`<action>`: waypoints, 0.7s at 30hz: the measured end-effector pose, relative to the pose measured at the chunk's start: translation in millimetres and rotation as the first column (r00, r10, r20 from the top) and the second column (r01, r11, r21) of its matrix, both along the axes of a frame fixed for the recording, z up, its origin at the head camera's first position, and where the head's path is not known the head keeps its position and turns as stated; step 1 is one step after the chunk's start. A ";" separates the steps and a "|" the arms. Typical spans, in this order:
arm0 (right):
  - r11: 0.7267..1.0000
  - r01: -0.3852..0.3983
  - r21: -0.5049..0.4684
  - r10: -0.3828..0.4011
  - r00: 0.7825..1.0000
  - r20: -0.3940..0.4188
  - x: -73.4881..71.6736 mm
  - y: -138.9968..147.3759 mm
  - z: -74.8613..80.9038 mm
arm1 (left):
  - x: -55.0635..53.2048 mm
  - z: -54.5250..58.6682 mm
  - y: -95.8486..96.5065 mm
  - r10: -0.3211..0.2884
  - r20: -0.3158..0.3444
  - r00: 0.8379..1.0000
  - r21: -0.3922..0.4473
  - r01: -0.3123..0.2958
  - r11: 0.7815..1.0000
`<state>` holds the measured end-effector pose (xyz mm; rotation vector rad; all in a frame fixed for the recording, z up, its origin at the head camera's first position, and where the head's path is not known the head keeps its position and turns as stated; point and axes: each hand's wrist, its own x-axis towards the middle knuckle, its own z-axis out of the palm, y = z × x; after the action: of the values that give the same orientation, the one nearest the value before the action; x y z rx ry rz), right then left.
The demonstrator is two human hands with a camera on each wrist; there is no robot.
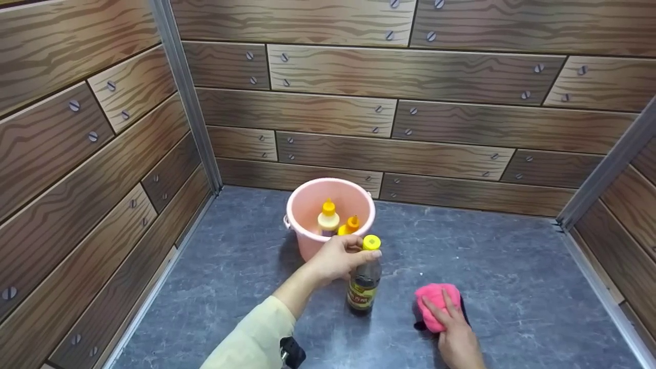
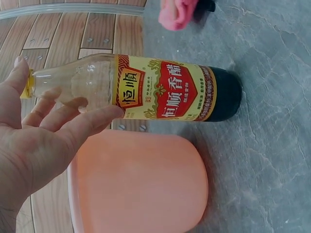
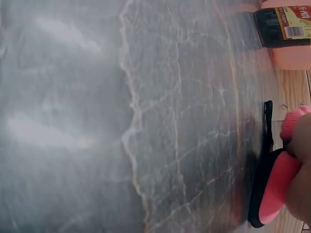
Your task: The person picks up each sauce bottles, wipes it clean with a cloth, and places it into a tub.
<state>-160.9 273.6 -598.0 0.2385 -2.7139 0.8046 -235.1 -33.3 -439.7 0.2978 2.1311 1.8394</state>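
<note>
A glass vinegar bottle (image 1: 363, 292) with a yellow cap and a red and yellow label stands on the grey floor, dark liquid in its lower part. My left hand (image 1: 335, 259) holds it at the neck, thumb near the cap and fingers behind the glass. The label (image 2: 160, 90) faces the left wrist camera. To the right, my right hand (image 1: 458, 338) rests on a bright pink cloth (image 1: 435, 300) with black edging, its visible fingers laid straight over the top. The right wrist view shows the cloth's pink side (image 3: 279, 187) above a black underside; the fingertips are hidden there.
A pink bucket (image 1: 306, 246) stands just behind the bottle. Inside are a white bottle (image 1: 328, 221) with a yellow nozzle and a yellow bottle (image 1: 352, 224). Wood-patterned walls (image 1: 328, 113) enclose the marbled floor (image 1: 230, 266) at the back and sides.
</note>
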 end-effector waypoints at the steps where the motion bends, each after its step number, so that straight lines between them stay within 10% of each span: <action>1: 1.000 0.010 -0.016 -0.010 1.000 -0.023 0.5 -1.1 0.9 | 0.2 0.0 0.0 0.002 0.001 1.000 -0.002 -0.002 1.000; 21: 0.987 -0.089 -0.131 0.028 0.914 -0.405 3.8 -43.2 52.7 | -1.3 -2.4 1.1 0.006 0.027 1.000 0.018 -0.007 1.000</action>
<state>-157.1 230.4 -545.4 0.4060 -2.2605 0.8602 -236.3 -32.2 -442.1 0.2687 2.1013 1.8563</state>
